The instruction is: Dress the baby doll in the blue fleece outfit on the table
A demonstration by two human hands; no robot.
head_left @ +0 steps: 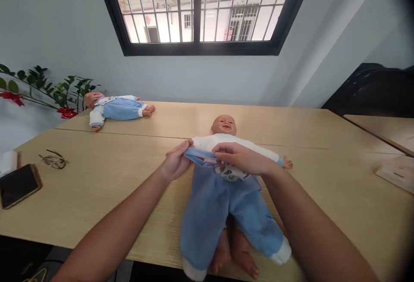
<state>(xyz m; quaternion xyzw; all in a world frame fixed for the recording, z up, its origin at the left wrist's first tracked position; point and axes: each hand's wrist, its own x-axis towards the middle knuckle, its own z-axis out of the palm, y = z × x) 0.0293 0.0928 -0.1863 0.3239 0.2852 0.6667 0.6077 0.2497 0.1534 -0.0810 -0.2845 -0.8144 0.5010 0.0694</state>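
Observation:
A baby doll (224, 125) in a white long-sleeved top (246, 143) lies on its back, its bare feet (239, 254) toward me. Over its body and legs are spread blue fleece overalls (210, 204) with white cuffs. An animal-face patch shows on their bib (231, 172), which is partly covered by my fingers. At the doll's chest, my left hand (176, 159) is closed on one end of a blue strap of the overalls. My right hand (241, 157) pinches the same strap farther right. The doll's arm on the right side reaches out past my wrist.
On the wooden table (129, 178), a second doll (119, 107) in blue and white lies at the back left, near a plant (64, 90). Glasses (53, 160) and a phone (20, 186) are at the left. A pale object (396, 174) sits at the far right.

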